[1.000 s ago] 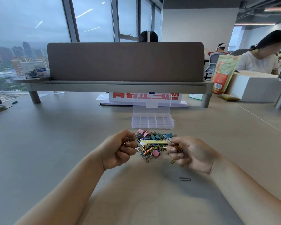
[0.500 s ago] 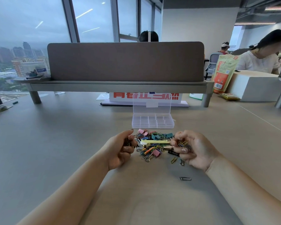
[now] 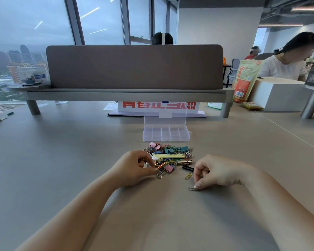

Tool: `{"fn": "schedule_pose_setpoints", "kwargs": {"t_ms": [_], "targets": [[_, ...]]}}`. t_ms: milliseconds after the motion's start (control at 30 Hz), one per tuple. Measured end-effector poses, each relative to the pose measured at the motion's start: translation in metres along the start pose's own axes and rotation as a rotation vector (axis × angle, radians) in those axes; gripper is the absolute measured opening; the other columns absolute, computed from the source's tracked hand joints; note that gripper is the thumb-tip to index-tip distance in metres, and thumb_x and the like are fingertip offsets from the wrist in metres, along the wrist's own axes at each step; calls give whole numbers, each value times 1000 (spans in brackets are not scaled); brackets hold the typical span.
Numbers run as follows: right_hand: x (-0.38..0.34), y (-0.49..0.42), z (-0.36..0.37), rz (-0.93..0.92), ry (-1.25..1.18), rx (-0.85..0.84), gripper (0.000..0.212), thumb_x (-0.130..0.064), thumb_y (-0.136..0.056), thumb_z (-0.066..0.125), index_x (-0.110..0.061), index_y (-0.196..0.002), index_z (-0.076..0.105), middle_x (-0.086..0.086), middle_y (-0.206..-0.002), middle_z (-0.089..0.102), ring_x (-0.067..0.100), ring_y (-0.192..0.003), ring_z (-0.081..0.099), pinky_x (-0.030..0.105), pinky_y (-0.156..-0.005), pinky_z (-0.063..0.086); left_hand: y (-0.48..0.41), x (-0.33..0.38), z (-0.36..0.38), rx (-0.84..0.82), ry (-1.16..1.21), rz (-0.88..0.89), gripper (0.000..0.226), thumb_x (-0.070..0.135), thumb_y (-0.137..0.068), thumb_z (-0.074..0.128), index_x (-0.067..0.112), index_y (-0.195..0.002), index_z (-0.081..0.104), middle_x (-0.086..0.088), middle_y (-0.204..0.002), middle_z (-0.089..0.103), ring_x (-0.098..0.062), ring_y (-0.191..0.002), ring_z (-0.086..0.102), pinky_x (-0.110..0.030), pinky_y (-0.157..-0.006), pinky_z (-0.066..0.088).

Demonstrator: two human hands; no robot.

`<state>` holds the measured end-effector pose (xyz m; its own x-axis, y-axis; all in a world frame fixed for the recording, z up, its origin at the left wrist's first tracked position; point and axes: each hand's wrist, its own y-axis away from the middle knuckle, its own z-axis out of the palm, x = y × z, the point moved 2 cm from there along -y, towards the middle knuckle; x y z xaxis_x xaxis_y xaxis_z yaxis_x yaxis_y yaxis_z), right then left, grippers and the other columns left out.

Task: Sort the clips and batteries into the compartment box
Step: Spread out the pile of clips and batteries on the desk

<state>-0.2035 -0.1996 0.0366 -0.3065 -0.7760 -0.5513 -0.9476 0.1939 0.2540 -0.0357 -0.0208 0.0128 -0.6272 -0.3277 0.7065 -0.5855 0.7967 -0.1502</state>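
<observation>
Shifted right hand (image 3: 217,173) off the pile of clips (image 3: 170,156) toward the near edge, grip pinching the stray silver paper clip (image 3: 191,188) on the worktop (image 3: 62,160). Keeps left hand (image 3: 134,167) pinched on clips at pile's left. Gathering strays only; compartment box (image 3: 166,135) beyond seemingly unfilled.

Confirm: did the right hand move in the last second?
Yes. The right hand drew back from the pile of clips toward the person, away from the compartment box; its fingers now pinch a silver paper clip.
</observation>
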Motion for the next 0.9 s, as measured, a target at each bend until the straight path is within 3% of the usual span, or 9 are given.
{"fn": "schedule_pose_setpoints", "kwargs": {"t_ms": [167,333,533,900], "targets": [[-2,-7,5,-12,43,99,8,-23,-80,71,-24,-74,66,-14,-42,49,0,-43,41,20,-49,32,2,5,2,26,-78,23,15,35,-73,78,31,-69,64,9,-41,31,-8,-44,28,-26,-53,22],[-7,-10,7,-56,41,172,4,-25,-81,68,-23,-81,65,-11,-48,50,1,-45,41,17,-49,33,8,21,7,35,-298,29,12,44,-75,72,37,-73,63,8,-54,38,-7,-51,37,-24,-51,27],[-4,-10,4,-71,13,181,20,-26,-77,76,-24,-94,66,-9,-55,46,2,-47,39,17,-49,28,8,25,6,68,-369,24,5,42,-81,66,37,-81,66,7,-55,40,-7,-52,39,-23,-48,27],[-9,-16,10,10,162,187,4,-28,-85,65,-26,-84,62,-8,-59,50,6,-55,44,27,-58,35,10,27,5,33,-482,31,12,40,-86,58,37,-92,69,13,-57,41,-6,-58,41,-21,-48,27]]}}
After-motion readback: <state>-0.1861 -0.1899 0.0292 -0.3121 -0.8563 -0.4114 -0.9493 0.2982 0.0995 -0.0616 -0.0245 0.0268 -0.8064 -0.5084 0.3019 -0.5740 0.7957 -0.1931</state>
